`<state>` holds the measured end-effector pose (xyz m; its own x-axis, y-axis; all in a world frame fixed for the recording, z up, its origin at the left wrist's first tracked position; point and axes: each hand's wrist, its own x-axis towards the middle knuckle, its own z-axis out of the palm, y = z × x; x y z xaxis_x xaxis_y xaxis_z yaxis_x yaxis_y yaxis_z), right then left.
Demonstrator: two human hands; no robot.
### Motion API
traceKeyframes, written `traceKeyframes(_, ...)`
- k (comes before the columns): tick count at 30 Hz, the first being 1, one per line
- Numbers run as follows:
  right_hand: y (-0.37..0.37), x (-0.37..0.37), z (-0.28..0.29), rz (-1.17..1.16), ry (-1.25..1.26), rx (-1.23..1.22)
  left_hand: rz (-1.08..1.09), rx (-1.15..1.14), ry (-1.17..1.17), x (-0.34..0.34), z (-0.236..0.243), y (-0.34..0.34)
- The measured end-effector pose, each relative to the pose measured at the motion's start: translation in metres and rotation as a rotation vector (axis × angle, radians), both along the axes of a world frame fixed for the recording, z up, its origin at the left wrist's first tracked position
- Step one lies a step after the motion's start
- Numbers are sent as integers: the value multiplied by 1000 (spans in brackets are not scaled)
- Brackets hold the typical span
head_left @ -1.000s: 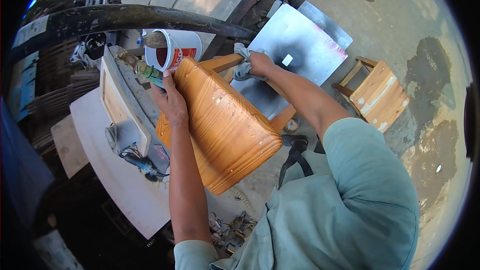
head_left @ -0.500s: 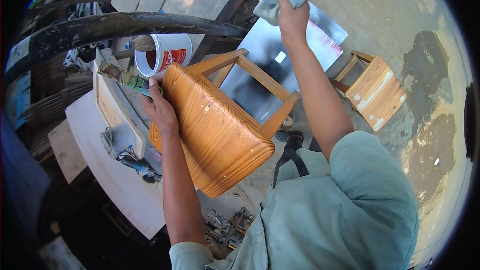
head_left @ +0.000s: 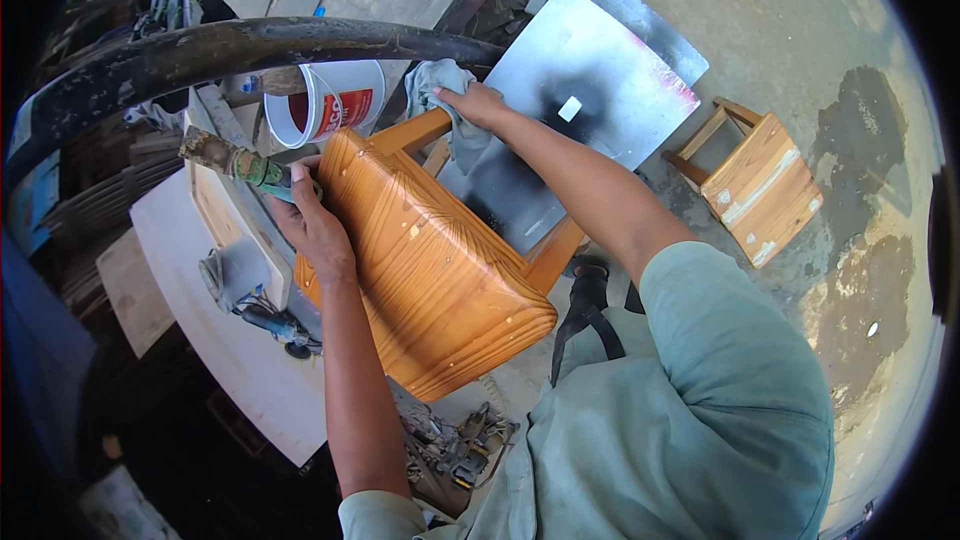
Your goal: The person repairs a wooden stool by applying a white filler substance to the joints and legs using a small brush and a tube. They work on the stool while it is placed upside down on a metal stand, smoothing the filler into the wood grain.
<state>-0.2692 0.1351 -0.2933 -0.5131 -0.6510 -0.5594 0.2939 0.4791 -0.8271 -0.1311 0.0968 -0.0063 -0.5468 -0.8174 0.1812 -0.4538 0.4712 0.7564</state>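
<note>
Off the right edge of the pale bench [head_left: 205, 325], the wooden stool [head_left: 430, 270] is tipped, seat toward the person and legs pointing away, probably to lay its leg open to the cloth [head_left: 462, 135] gripped around it by the right hand [head_left: 478, 105]. The left hand [head_left: 318, 232] is closed on the brush [head_left: 230, 160] beside the seat's edge, seemingly to steady the stool too, bristles pointing away from the wood. Some left fingers, whatever bears the stool's weight and much of the bucket's [head_left: 347, 105] inside are hidden.
</note>
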Motion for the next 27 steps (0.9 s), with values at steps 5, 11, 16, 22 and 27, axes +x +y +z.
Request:
traceKeyframes(5,15,-61,-40,123,230,266,-13,-24,14,-3,4,1)
traceKeyframes(11,120,-190,2,-1122,299,-379,35,20,7,8,-2,-3)
traceKeyframes(16,160,-184,56,-1149,274,-758,27,-2,-26,6,5,1)
traceKeyframes(22,198,-14,-87,699,240,121,24,-25,-24,0,0,-4)
traceKeyframes(27,290,-12,-78,-208,40,95,27,-41,-11,9,0,-2)
